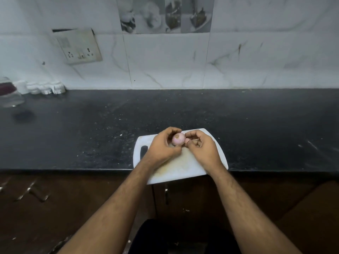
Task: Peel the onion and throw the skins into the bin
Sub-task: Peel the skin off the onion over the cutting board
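Note:
A small pale pink onion (178,139) with a brown root end facing up sits between both hands above a white cutting board (216,149). My left hand (162,145) curls round the onion's left side and holds it. My right hand (200,147) has its fingers curled, with the fingertips at the onion's right side; a small pinkish bit (187,141) shows by its thumb. No bin is in view.
The cutting board overhangs the front edge of a dark speckled counter (91,134). A white object (45,88) and a clear jar (9,92) stand at the far left by the tiled wall. Dark cabinet doors with handles (166,196) lie below.

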`<action>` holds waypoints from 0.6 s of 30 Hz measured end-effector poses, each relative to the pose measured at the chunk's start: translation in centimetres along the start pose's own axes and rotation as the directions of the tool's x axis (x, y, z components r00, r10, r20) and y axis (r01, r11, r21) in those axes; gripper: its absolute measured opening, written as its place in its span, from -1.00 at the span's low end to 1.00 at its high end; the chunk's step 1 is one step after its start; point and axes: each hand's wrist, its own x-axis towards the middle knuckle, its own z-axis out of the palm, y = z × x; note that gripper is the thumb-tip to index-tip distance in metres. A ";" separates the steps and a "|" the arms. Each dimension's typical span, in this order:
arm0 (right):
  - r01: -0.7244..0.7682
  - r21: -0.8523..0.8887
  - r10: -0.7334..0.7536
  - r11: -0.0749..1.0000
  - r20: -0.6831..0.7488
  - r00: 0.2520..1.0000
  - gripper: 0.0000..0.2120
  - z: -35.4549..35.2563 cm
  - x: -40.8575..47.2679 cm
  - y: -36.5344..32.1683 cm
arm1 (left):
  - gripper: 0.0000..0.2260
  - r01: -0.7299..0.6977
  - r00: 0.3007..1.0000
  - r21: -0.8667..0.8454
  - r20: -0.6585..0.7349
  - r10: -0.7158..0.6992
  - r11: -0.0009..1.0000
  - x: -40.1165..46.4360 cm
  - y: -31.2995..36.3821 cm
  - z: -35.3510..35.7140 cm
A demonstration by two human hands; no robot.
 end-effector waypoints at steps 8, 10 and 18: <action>0.099 -0.007 -0.099 0.995 0.062 0.993 -0.74 0.2 -0.1 0.0 | -0.69 -0.008 0.998 -0.152 -0.060 -0.002 0.988 0.3 -0.8 0.0; 0.119 -0.009 -0.118 0.993 0.093 0.989 -0.68 0.1 -0.2 -0.2 | -0.71 0.021 0.998 -0.261 -0.045 -0.034 0.965 0.2 -0.5 0.1; 0.100 -0.003 -0.100 0.995 0.031 0.995 -0.80 0.1 -0.3 -0.3 | -0.67 0.054 0.998 -0.245 -0.010 -0.058 0.968 0.4 -0.1 0.2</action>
